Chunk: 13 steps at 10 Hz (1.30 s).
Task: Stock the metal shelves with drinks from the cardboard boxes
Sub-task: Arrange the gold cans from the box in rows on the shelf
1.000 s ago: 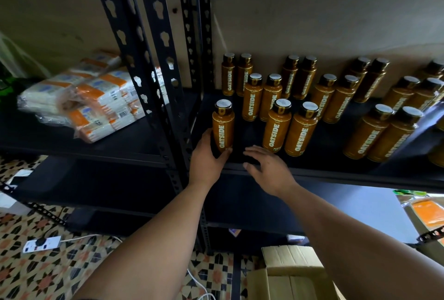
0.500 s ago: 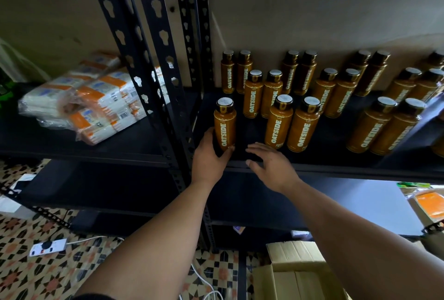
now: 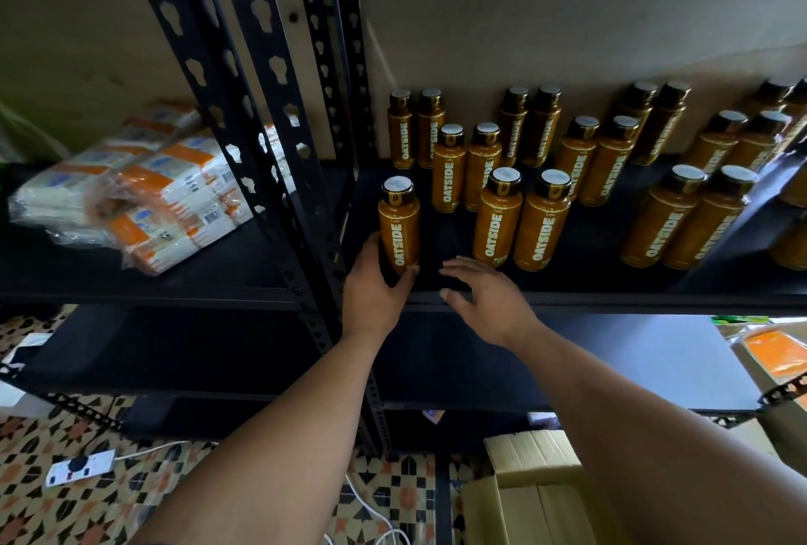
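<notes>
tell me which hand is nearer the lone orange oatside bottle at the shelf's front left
Left. The left hand grips the lower part of the orange Oatside bottle with the white-topped cap; the right hand is open to the bottle's right, not touching it.

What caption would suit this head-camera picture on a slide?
Left hand holds an Oatside bottle at the front of a black metal shelf; right hand hovers open beside it.

Amber-brown bottles (image 3: 541,221) with white lettering, black shelves (image 3: 567,295), orange-black-cream patterned floor tiles (image 3: 65,505).
</notes>
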{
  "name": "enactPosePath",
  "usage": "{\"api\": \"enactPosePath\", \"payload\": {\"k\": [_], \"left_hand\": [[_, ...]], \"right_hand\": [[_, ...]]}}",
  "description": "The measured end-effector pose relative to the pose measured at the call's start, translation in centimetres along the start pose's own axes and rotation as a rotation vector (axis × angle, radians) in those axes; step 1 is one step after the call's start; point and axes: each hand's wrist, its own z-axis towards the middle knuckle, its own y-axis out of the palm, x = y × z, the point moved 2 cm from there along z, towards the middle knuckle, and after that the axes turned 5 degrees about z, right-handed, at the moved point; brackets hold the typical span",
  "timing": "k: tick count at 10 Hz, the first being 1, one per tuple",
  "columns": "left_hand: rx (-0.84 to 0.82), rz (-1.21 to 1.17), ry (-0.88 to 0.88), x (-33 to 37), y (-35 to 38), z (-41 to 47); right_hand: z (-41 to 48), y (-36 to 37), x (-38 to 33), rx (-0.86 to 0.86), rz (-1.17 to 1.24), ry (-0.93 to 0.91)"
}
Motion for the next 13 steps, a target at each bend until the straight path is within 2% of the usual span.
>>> {"api": "enactPosePath", "payload": {"k": [13], "left_hand": [[0.025, 0.019, -0.070, 0.34, 0.21, -0.20]], "right_hand": [[-0.14, -0.08, -0.12, -0.018, -0.018, -0.036]]}}
